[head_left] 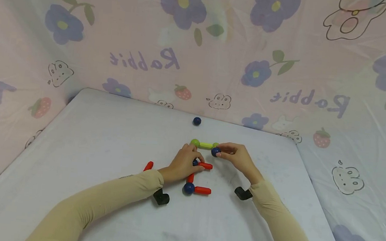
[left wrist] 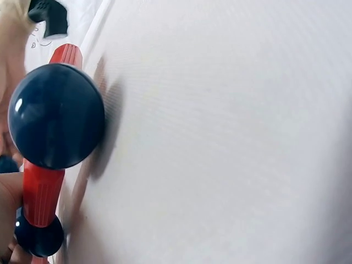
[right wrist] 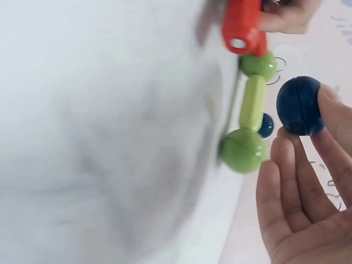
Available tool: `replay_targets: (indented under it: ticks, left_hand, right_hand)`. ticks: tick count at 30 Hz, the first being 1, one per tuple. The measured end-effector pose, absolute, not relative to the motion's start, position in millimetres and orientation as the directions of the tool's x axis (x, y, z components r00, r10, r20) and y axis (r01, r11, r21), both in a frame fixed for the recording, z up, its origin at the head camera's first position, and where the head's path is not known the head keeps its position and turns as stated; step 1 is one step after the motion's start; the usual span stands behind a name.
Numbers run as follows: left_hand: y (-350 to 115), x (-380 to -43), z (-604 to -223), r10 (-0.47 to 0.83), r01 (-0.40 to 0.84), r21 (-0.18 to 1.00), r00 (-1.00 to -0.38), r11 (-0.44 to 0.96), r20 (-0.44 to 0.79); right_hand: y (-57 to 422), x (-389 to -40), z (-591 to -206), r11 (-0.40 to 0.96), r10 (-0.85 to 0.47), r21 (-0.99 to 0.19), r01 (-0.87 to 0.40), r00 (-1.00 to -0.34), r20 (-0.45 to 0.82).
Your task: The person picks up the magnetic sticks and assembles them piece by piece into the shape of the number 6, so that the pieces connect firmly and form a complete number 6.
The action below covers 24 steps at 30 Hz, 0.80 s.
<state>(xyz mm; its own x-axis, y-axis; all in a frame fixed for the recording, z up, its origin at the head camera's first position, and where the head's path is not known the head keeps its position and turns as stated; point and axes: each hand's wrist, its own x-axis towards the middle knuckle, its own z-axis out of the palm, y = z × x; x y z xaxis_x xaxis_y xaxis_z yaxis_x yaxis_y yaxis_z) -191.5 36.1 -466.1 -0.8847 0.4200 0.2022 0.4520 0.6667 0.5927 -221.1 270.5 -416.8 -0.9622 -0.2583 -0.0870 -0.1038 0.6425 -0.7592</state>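
My right hand pinches a loose blue ball between thumb and fingertips; in the right wrist view this blue ball is held up beside a green stick with a green ball at its near end. My left hand grips the middle blue ball of a joined toy frame, partly hidden by its fingers. From that ball a red stick points right. Nearer me, another blue ball joins a second red stick, also pointing right.
A single blue ball lies near the white table's back edge. Left of the frame, a red stick shows partly behind the left sleeve. Patterned cloth hangs behind and beside the table. Black wrist-worn pieces stick out below both wrists.
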Motion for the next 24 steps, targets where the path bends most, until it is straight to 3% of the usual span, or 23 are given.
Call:
replay_targets:
  ticks: [11,24]
  left_hand:
    - [36,-191,-466,0.419,0.452,0.599,-0.885,0.661,0.205]
    - [36,-191,-467,0.423,0.454,0.600,-0.883,0.659,0.204]
  right_hand:
    - [292,-195,-441,0.642,-0.235,-0.764,-0.055,-0.963,-0.128]
    - [291,-188,-448,0.641,-0.228,-0.767,-0.035,-0.963,-0.147]
